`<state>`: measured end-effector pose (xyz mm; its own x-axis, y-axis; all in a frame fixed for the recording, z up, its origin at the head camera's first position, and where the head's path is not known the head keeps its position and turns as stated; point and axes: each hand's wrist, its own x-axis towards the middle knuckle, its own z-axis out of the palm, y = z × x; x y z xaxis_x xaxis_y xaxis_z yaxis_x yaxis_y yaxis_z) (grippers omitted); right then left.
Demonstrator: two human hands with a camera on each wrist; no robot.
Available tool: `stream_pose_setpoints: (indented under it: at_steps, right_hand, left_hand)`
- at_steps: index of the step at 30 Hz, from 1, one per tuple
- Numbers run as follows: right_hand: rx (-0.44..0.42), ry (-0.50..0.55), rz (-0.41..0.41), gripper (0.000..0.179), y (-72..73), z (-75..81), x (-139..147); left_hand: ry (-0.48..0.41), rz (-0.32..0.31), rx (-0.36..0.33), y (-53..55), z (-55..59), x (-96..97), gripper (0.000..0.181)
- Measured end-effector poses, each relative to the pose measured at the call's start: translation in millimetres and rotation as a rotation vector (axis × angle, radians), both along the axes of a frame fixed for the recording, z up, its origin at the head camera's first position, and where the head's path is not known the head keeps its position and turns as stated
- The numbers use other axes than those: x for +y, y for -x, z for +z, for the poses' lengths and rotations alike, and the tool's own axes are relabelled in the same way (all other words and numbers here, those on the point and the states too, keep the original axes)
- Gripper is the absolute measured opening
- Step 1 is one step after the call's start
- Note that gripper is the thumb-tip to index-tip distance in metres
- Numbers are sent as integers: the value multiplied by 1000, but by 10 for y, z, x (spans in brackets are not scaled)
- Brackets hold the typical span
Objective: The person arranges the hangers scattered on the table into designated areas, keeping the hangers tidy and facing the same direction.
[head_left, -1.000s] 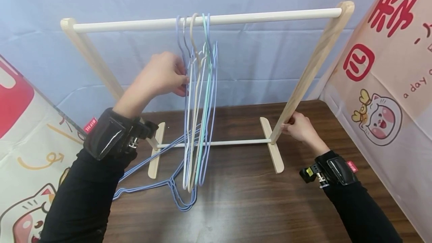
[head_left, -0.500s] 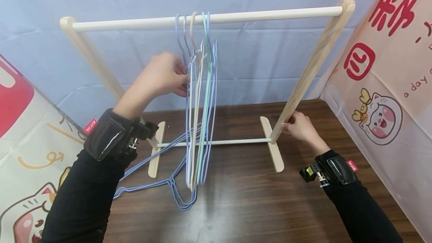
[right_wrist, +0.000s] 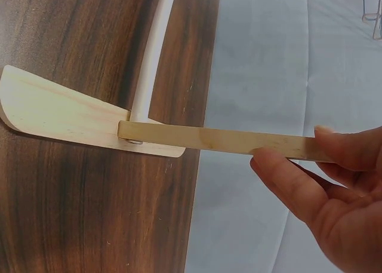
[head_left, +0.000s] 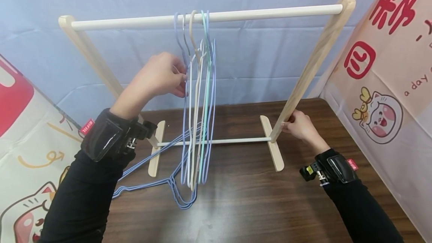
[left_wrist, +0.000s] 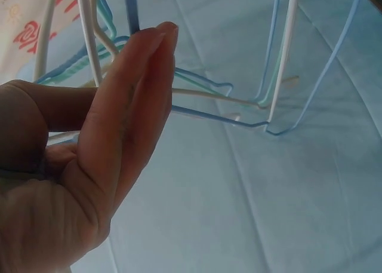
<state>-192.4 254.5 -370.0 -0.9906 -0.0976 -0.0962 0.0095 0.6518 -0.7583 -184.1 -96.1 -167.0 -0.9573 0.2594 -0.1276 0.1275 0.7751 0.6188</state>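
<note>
Several thin hangers in blue, white, beige and mint hang close together from the white top rail (head_left: pixel 256 15) of a small wooden clothes rack. With its fingertips, my left hand (head_left: pixel 162 74) pinches the leftmost blue hanger (head_left: pixel 176 29) below its hook. In the left wrist view the left fingers (left_wrist: pixel 128 106) cover part of that hanger, and its blue wire rises above them. Low on the rack's right wooden post (head_left: pixel 308 66), my right hand (head_left: pixel 301 126) grips the wood between thumb and fingers. The right wrist view shows the same post (right_wrist: pixel 215 138) in its grasp.
More blue hangers (head_left: pixel 145 187) lie on the dark wood table (head_left: pixel 236 205) at the left, partly behind the hanging ones. The rack's foot pieces (head_left: pixel 276 156) stand on the table, joined by a white lower bar (head_left: pixel 239 141). Printed cloth walls (head_left: pixel 378 66) enclose the sides.
The left hand has shifted slightly left with the blue hanger, whose lower end now shows left of the white one. The hanging hangers have swayed a little. The right hand keeps its hold on the post.
</note>
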Motion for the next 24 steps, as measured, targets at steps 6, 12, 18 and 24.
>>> stream_pose_setpoints:
  at_steps: [6, 12, 18, 24]
  right_hand:
    - [8, -5, 1, 31, 1, -2, -1]
    - [15, -17, 1, 30, 5, -10, 0]
    - [25, -29, -1, 30, 9, -15, 5]
    - [25, -31, -3, 30, 11, -14, 2]
  left_hand:
    - [-17, 13, -8, -13, -8, -21, 19]
    - [-34, 35, -29, -24, -34, -54, 23]
    - [45, 49, 4, -45, -44, -87, 22]
    - [179, 64, 75, -49, -82, -131, 23]
